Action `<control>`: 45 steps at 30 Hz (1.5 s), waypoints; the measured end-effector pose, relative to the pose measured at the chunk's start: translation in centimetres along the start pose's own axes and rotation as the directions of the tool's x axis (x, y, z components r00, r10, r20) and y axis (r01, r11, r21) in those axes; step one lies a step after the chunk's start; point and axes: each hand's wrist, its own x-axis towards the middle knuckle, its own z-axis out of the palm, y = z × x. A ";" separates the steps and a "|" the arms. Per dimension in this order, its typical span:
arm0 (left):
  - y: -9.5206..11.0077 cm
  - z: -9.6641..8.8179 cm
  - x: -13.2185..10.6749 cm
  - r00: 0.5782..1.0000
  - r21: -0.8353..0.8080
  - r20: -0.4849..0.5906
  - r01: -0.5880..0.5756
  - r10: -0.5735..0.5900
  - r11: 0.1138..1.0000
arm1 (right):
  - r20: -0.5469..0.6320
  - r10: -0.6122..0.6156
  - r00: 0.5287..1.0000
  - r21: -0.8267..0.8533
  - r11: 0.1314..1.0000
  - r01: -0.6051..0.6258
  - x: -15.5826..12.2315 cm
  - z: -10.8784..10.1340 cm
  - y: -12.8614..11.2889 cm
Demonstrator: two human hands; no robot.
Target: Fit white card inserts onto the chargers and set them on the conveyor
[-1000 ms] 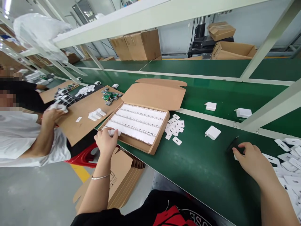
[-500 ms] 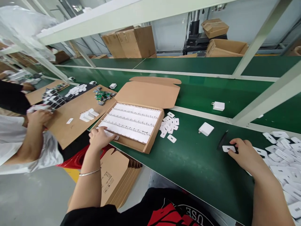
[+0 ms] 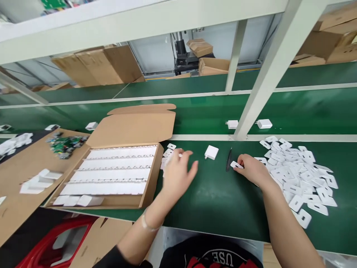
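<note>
My right hand (image 3: pixel 252 169) pinches a small white slotted plate (image 3: pixel 236 165) between thumb and fingers. Beside it lies a slim black tool, apparently tweezers (image 3: pixel 229 159). My left hand (image 3: pixel 178 169), slightly blurred, hovers with fingers apart over a small group of white plates (image 3: pixel 168 152), partly hiding them. Between my hands a white plug adapter (image 3: pixel 211 152) rests on the green table. An open cardboard box (image 3: pixel 152 176) to the left contains rows of white adapters (image 3: pixel 117 162), with a few more (image 3: pixel 90 201) in its front row.
A large heap of white plates (image 3: pixel 304 178) covers the table at right. Two adapters (image 3: pixel 232 124) (image 3: pixel 264 123) sit beyond the rail near a white post (image 3: pixel 262 85). At left, a brown board (image 3: pixel 16 171) bears circuit boards (image 3: pixel 65 145) and adapters (image 3: pixel 40 181). A red chair (image 3: pixel 41 249) stands below.
My left hand has left the box's front row and moved right to the small plate group. My right hand now has a plate lifted in its fingers. The view has turned right.
</note>
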 end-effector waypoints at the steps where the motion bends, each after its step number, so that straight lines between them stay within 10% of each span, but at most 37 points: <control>1: 1.5 2.3 1.1 0.996 -0.011 0.082 -0.018 0.018 1.000 | -0.009 0.045 0.999 -0.041 0.998 -0.045 0.0 -0.1 -0.3; 7: 4.5 10.0 5.9 0.904 0.090 0.417 0.065 -0.097 0.994 | -0.072 0.175 0.982 -0.141 0.973 -0.183 -0.2 -0.4 -2.1; 14: 1.5 7.6 3.5 0.964 -0.480 0.232 -0.005 0.132 0.877 | -0.364 0.054 0.930 0.100 0.995 -0.019 -0.4 0.3 -2.7; 21: 1.1 5.2 0.1 0.987 -0.585 0.039 -0.104 0.156 0.804 | -0.632 -0.110 0.767 0.303 0.876 0.375 -0.6 1.5 -3.3; 26: 1.5 5.6 -0.6 0.984 -0.816 0.016 -0.090 0.177 0.571 | -0.699 -0.128 0.704 0.320 0.823 0.468 -0.9 1.9 -4.0; 35: 0.4 7.6 -0.4 0.891 -0.915 0.399 0.404 0.216 0.022 | -0.630 -0.405 0.663 0.396 0.566 0.723 -1.9 1.1 -5.7; 45: -0.3 7.8 -0.9 0.860 -0.858 0.496 0.464 0.119 0.220 | -0.441 -0.578 0.687 0.502 0.475 0.723 -2.1 2.2 -6.9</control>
